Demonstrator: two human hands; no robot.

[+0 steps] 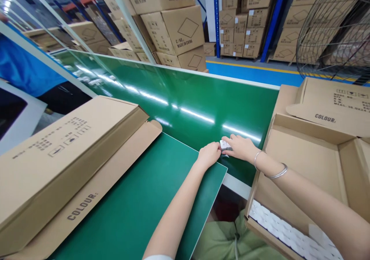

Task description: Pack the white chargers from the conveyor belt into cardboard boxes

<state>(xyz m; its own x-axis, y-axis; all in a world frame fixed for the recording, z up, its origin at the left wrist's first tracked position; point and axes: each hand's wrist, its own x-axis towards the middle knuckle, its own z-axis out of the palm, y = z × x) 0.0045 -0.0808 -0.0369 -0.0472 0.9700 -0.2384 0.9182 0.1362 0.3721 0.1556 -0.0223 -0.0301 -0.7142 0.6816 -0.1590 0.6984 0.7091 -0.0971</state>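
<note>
Over the far edge of the green work board, my two hands meet around a few small white box-shaped pieces (224,145). My left hand (209,154) is closed, its curled fingertips against their left side. From the right, my right hand (241,147) grips the same pieces between thumb and fingers. What the pieces are is too small to make out. Beside my right forearm lies an open cardboard box (306,148), with rows of similar white pieces (286,229) along its near side.
A green conveyor belt (190,94) runs behind the board (138,186), with white items (98,81) farther along it. A cardboard carton (72,136) marked COLOUR lies at left. Stacked cartons (185,28) and a fan (332,32) stand beyond. A person in blue (29,67) is at far left.
</note>
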